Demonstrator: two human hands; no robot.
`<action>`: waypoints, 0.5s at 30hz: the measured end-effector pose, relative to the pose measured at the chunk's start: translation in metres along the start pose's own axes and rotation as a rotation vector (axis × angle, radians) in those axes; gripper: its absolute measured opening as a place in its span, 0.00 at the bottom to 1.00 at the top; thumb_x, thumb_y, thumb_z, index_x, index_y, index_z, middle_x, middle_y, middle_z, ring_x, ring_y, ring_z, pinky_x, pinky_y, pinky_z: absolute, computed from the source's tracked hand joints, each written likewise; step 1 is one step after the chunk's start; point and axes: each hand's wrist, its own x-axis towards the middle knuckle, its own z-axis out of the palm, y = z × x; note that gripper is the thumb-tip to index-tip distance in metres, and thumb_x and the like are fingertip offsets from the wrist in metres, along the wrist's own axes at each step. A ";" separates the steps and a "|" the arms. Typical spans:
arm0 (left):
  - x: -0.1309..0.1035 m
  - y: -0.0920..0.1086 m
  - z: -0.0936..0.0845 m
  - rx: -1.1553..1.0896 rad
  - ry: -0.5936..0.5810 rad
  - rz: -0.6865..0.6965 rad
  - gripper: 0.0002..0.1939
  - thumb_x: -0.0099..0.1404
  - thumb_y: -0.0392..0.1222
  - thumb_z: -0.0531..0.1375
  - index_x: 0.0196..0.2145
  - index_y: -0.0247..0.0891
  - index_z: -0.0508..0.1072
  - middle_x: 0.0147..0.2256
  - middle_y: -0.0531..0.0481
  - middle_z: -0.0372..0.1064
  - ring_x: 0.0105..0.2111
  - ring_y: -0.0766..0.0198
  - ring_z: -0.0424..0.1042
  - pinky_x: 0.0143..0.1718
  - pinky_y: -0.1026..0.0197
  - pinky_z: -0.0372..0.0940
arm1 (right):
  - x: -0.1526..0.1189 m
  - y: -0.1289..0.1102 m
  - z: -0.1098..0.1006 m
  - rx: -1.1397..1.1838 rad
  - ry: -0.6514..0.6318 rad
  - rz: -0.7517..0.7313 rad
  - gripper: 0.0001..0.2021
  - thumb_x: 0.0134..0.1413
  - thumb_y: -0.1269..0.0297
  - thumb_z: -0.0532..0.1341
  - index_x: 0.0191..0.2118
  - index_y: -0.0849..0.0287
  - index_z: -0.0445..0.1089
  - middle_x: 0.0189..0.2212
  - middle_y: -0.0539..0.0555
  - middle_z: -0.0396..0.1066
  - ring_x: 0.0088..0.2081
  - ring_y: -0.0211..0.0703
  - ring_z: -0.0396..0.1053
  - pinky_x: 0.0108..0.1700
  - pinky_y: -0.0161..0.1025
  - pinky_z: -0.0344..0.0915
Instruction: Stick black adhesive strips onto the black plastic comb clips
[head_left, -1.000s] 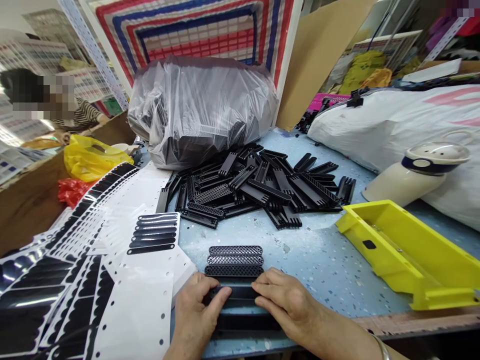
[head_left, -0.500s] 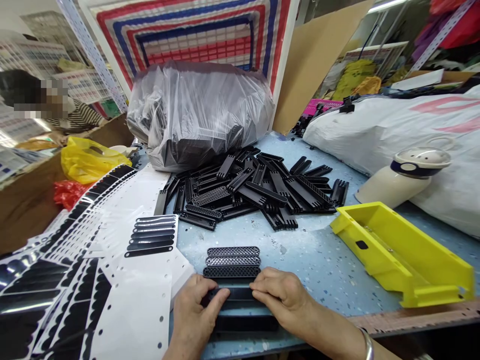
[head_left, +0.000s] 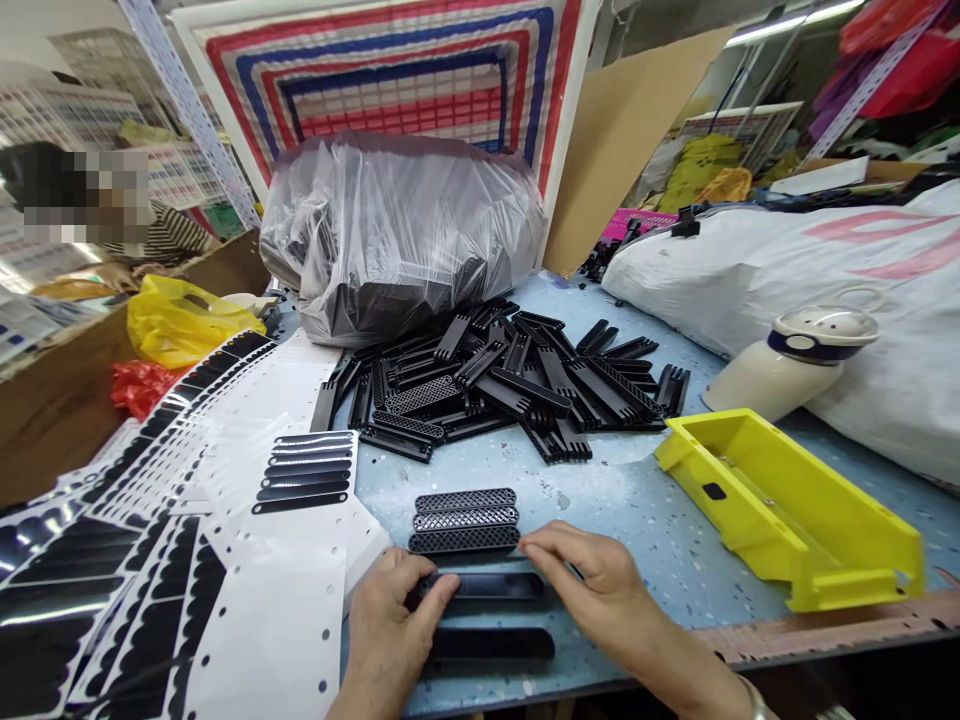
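Note:
My left hand (head_left: 397, 625) grips the left end of a smooth black plastic strip (head_left: 499, 586), thumb on top. Just off the strip's right end, my right hand (head_left: 600, 585) has its thumb and fingertips pinched together; whether anything tiny is between them is hidden. Closer to me lies another smooth black strip (head_left: 495, 645), beside my left hand. Three black strips with lattice faces (head_left: 465, 521) lie in a row beyond my hands. To the left, a white backing sheet (head_left: 306, 472) carries several glossy black rounded stickers.
A heap of black plastic strips (head_left: 510, 380) lies mid-table before a plastic-wrapped bundle (head_left: 405, 230). At right are a yellow bin (head_left: 795, 510), a cream bottle (head_left: 780, 370) and a white sack (head_left: 705, 270). Sticker sheets (head_left: 67, 610) spread at left. A person (head_left: 161, 230) is at far left.
My right hand has let go of the strip's right end and moved slightly up and right, uncovering that end. My left hand keeps its grip. The view has shifted slightly.

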 end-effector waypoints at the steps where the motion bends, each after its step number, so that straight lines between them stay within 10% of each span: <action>1: 0.000 -0.001 0.000 0.009 -0.013 0.014 0.11 0.65 0.48 0.62 0.28 0.43 0.78 0.26 0.53 0.73 0.26 0.63 0.74 0.27 0.64 0.68 | -0.002 0.000 -0.007 -0.006 0.031 0.033 0.13 0.62 0.66 0.55 0.31 0.58 0.75 0.25 0.52 0.75 0.28 0.40 0.74 0.31 0.35 0.68; 9: -0.006 0.001 -0.007 0.163 0.145 0.342 0.14 0.66 0.51 0.62 0.42 0.39 0.77 0.36 0.45 0.78 0.33 0.56 0.78 0.34 0.58 0.73 | -0.019 -0.006 -0.016 0.063 -0.207 0.388 0.08 0.45 0.69 0.62 0.34 0.60 0.76 0.29 0.53 0.75 0.26 0.40 0.72 0.27 0.34 0.68; 15: 0.001 0.016 -0.008 0.237 0.121 0.483 0.10 0.66 0.46 0.61 0.42 0.39 0.75 0.37 0.44 0.78 0.32 0.54 0.76 0.32 0.54 0.70 | -0.013 -0.009 -0.012 -0.091 -0.245 0.289 0.07 0.51 0.66 0.62 0.36 0.61 0.75 0.28 0.53 0.72 0.28 0.42 0.70 0.31 0.38 0.66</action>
